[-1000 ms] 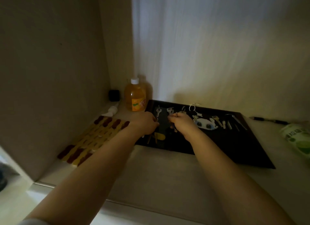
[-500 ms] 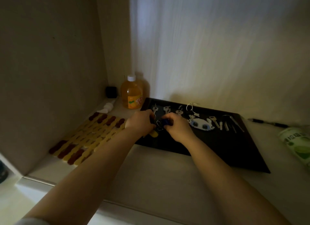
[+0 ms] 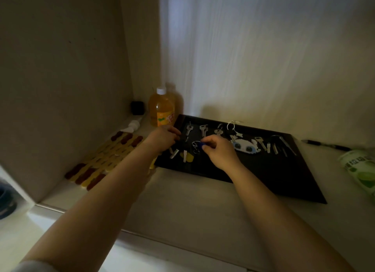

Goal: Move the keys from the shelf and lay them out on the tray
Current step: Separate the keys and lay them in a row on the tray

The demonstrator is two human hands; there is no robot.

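Observation:
A black tray (image 3: 263, 176) lies on the shelf with several silver keys along its far edge, such as one key (image 3: 189, 129) at the left. A white cat-face keychain (image 3: 244, 147) lies mid-tray. My right hand (image 3: 220, 152) pinches a blue key fob (image 3: 202, 145) with a wire ring over the tray's left part. My left hand (image 3: 162, 137) hovers over the tray's left edge, fingers curled on a small dark piece; what it is stays unclear. A yellow tag with keys (image 3: 186, 156) lies between my hands.
An orange drink bottle (image 3: 161, 109) stands at the tray's back left corner, beside a small black cube (image 3: 137, 107) and a white tube (image 3: 132, 126). A yellow and dark red slatted mat (image 3: 105, 160) lies left. A pen (image 3: 326, 145) and a green packet (image 3: 361, 170) lie right.
My hands drew apart over the tray's left part. The blue fob and its ring now show by my right fingertips, and keys with the yellow tag lie exposed between the hands.

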